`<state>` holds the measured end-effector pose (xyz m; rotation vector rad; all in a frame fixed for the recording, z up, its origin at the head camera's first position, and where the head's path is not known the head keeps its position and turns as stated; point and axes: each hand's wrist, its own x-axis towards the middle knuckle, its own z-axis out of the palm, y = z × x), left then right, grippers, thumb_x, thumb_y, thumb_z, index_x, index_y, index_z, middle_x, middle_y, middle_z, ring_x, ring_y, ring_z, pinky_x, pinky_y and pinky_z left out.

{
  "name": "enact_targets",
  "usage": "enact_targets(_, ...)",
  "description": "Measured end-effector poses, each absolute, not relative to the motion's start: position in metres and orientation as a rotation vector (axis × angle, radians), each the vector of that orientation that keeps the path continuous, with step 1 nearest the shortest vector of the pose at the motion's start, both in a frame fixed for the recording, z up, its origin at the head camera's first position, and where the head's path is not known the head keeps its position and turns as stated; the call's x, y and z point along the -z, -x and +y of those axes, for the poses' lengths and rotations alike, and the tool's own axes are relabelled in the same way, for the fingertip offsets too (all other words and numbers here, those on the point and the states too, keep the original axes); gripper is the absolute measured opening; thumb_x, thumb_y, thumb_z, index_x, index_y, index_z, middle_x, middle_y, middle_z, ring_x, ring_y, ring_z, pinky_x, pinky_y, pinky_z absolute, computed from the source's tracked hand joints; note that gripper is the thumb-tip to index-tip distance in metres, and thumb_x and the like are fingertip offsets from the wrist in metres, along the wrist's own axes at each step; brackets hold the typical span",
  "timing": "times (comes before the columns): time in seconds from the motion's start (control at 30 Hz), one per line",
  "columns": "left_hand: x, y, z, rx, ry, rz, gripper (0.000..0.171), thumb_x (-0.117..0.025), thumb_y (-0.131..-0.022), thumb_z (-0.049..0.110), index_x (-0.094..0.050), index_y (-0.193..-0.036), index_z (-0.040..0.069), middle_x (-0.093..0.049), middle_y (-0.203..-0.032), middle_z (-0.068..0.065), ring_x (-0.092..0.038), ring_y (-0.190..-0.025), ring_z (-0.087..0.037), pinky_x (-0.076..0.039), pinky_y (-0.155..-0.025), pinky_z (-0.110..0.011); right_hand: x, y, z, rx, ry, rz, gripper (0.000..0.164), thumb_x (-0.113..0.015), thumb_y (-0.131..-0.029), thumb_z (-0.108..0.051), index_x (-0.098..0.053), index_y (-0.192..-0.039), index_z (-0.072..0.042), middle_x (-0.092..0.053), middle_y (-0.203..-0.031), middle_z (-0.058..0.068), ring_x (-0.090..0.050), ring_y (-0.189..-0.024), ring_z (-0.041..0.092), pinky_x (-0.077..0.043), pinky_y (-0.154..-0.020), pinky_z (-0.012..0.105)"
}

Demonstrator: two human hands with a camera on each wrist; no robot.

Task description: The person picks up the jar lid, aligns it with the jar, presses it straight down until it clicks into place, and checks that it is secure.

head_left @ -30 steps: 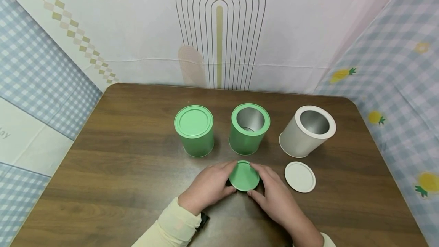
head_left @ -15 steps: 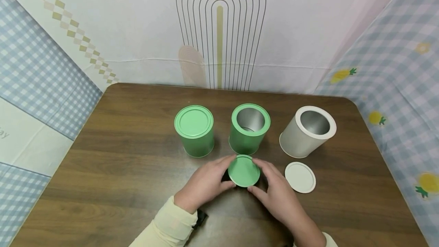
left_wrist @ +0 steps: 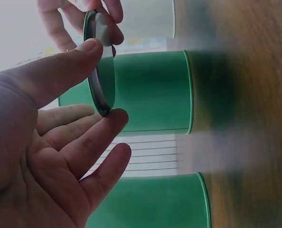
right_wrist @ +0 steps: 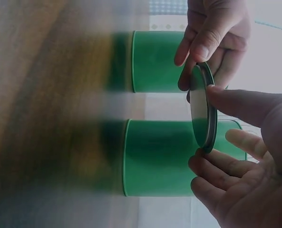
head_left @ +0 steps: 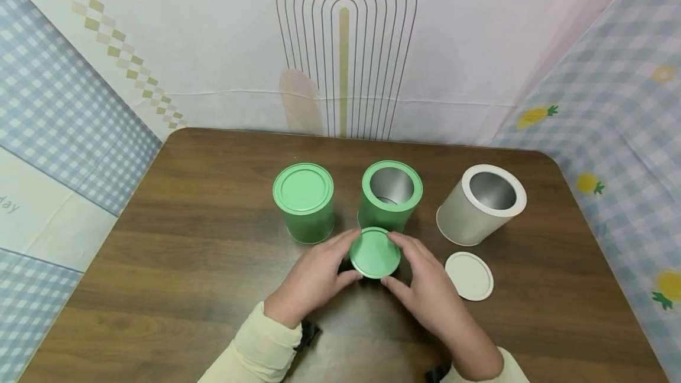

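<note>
Between both hands a round green lid (head_left: 375, 253) is held by its edge, raised off the table in the wrist views. My left hand (head_left: 318, 276) grips its left side, thumb at the near edge and fingers at the far one. Opposite it, my right hand (head_left: 425, 285) pinches the right side in the same way. The lid's shiny metal underside rim (left_wrist: 99, 88) shows in the left wrist view. Just beyond the lid stands an open green can (head_left: 391, 194), its silver inside visible; the lid overlaps its lower front in the head view.
Left of the open can stands a second green can (head_left: 303, 203) with its lid on. To the right are an open white can (head_left: 476, 208) and, nearer me, a white lid (head_left: 469, 276) lying flat on the wooden table (head_left: 159, 288). A patterned cloth (head_left: 229, 46) hangs behind.
Both hands have lifted the green lid and carried it forward toward the open green can. The cans and the white lid have stayed in place.
</note>
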<state>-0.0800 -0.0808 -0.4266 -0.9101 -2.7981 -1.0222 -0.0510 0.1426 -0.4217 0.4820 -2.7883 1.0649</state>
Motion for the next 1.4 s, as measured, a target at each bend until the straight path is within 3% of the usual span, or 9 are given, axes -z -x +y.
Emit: enact_targets(1.4, 0.417, 0.078, -0.086, 0.963, 0.910, -2.645, 0.069, -0.085, -0.080, 0.021, -0.056, -0.139, -0.001, -0.062, -0.137, -0.012, -0.062, -0.122, -0.023, -0.053, -0.097, -0.037, 0.400, 0.054, 0.143, -1.098, -0.519, -2.737, 0.077, -0.091, -0.072, -0.009, -0.055, -0.139, -0.007, -0.060, -0.136, 0.010, -0.058, -0.125, 0.029, -0.051, -0.098, 0.052)
